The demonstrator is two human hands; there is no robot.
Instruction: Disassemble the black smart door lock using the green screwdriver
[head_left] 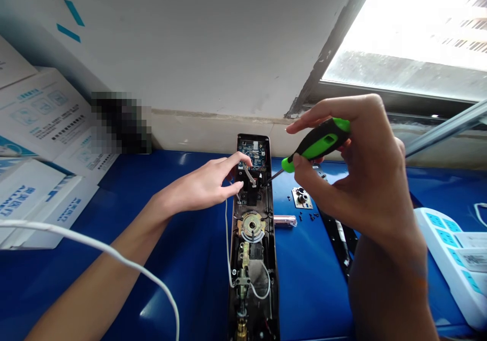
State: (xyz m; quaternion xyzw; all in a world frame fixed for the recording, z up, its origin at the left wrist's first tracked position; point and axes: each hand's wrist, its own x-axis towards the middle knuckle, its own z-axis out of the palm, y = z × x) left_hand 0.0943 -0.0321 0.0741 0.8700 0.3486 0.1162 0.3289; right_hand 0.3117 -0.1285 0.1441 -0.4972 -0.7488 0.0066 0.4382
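A long black housing, which looks like an electronic door lock panel (pixel 271 260), lies open with its inner parts showing. Inside are a blue circuit board (pixel 247 150), a round metal hub (pixel 252 226) and a pale cable with a connector (pixel 250 177). My left hand (pixel 215 181) reaches over its upper left edge, thumb and index finger apart, the fingertips beside the pale cable. Gripped in my right hand (pixel 365 178) is a green and black screwdriver (pixel 315 143). Its shaft slants down to the right inner side of the housing, below the circuit board; the tip's exact contact is hard to see.
Right of the housing lie a small metal plate with round parts (pixel 302 198), several tiny black screws (pixel 312 216) and a wrapped cylinder (pixel 285 221). A white power strip (pixel 445 260) sits far right. White boxes (pixel 49 123) stack at left; a white cable (pixel 114 253) crosses the foreground.
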